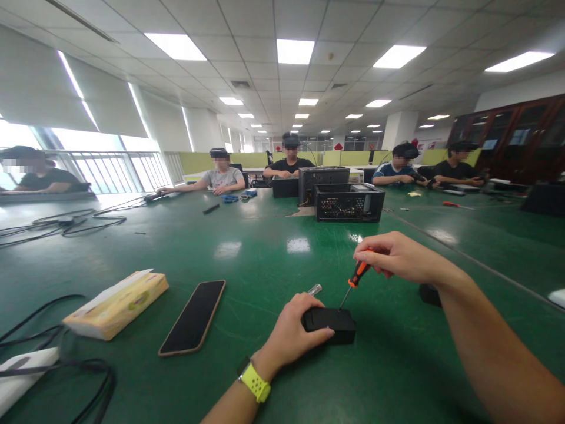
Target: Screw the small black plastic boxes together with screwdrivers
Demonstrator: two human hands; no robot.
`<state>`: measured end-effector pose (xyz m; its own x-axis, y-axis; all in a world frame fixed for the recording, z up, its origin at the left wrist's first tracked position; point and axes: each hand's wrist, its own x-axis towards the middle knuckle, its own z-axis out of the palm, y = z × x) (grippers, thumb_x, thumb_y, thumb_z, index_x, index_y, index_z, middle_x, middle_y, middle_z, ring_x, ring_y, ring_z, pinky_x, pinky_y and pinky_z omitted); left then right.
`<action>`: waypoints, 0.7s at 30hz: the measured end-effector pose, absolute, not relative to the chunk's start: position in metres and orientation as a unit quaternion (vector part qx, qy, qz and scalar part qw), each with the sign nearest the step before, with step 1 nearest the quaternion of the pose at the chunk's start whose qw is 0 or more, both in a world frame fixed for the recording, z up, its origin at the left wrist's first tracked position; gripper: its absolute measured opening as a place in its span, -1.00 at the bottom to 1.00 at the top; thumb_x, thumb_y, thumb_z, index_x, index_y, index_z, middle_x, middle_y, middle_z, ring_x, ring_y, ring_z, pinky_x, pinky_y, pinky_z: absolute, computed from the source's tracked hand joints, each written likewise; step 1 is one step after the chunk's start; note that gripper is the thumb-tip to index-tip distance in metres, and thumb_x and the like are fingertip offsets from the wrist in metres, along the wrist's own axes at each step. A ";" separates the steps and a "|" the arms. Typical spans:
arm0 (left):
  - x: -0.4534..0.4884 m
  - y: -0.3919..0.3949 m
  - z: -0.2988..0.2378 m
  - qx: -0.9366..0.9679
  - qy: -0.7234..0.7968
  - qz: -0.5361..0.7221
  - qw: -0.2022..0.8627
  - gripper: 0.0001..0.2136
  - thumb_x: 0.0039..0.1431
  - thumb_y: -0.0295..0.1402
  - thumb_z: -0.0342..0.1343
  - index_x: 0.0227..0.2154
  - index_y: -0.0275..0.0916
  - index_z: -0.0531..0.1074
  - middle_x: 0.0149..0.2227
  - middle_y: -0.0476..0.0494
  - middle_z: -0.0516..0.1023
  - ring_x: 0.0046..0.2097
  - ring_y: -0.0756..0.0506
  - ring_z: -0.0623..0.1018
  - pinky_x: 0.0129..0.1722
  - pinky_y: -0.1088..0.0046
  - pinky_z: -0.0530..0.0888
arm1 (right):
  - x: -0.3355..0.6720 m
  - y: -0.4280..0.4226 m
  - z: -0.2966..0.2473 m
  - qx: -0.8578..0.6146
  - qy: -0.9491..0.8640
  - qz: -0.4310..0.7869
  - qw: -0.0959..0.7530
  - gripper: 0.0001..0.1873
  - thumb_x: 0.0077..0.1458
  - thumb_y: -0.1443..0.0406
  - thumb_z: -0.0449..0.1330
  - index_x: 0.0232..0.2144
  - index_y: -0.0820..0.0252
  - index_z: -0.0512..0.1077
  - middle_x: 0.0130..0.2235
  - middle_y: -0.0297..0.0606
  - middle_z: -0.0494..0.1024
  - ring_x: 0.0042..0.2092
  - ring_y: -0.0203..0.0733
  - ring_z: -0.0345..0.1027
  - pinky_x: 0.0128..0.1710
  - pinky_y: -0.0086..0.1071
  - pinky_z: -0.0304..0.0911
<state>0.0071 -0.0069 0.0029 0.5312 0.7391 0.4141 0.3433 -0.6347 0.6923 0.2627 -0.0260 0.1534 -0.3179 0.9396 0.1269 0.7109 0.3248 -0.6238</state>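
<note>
A small black rectangular box [338, 321] lies on the green table [247, 377] in front of me. My left hand [300, 324] is wrapped round its left end, the thumb along the near side and the fingers over the far side. My right hand [388, 256] grips the orange-and-black handle of a screwdriver [359, 274] from above. The tilted shaft runs down to the far top edge of the box, where its tip appears to touch. Just behind my left fingers lies a small clear, shiny piece [315, 290], its kind unclear.
Left of my hands are a phone [194, 318], a tissue pack [119, 303], a white power strip [26, 377] and black cables. A dark object [430, 294] sits partly behind my right forearm. Open black computer cases [348, 203] stand ahead; several people sit around the table.
</note>
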 end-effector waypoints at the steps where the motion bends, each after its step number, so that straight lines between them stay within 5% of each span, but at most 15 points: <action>1: 0.007 -0.007 0.003 0.830 0.326 0.358 0.276 -0.69 -0.01 -0.34 0.38 -0.19 -0.21 0.47 -0.19 -0.10 0.50 -0.13 -0.17 0.46 -0.11 0.33 0.36 | 0.263 -0.026 0.153 -0.531 -0.778 0.231 0.242 -0.66 0.19 0.07 0.11 -0.28 0.21 0.51 -0.47 -0.34 0.46 -0.52 -0.35 0.26 -0.55 -0.46 0.19; 14: 0.006 -0.009 0.004 0.827 0.333 0.359 0.277 -0.69 -0.02 -0.33 0.39 -0.20 -0.21 0.48 -0.20 -0.11 0.51 -0.14 -0.18 0.47 -0.11 0.33 0.37 | 0.264 -0.027 0.153 -0.537 -0.762 0.266 0.245 -0.63 0.11 0.17 0.17 -0.06 0.21 0.48 -0.50 -0.35 0.46 -0.53 -0.31 0.27 -0.58 -0.45 0.23; 21: 0.007 -0.008 0.005 0.829 0.327 0.363 0.273 -0.70 -0.01 -0.31 0.38 -0.20 -0.20 0.48 -0.20 -0.11 0.52 -0.15 -0.18 0.48 -0.11 0.33 0.38 | 0.255 -0.025 0.150 -0.521 -0.774 0.236 0.273 -0.63 0.16 0.03 0.14 -0.28 0.20 0.51 -0.51 -0.35 0.44 -0.53 -0.34 0.26 -0.56 -0.46 0.21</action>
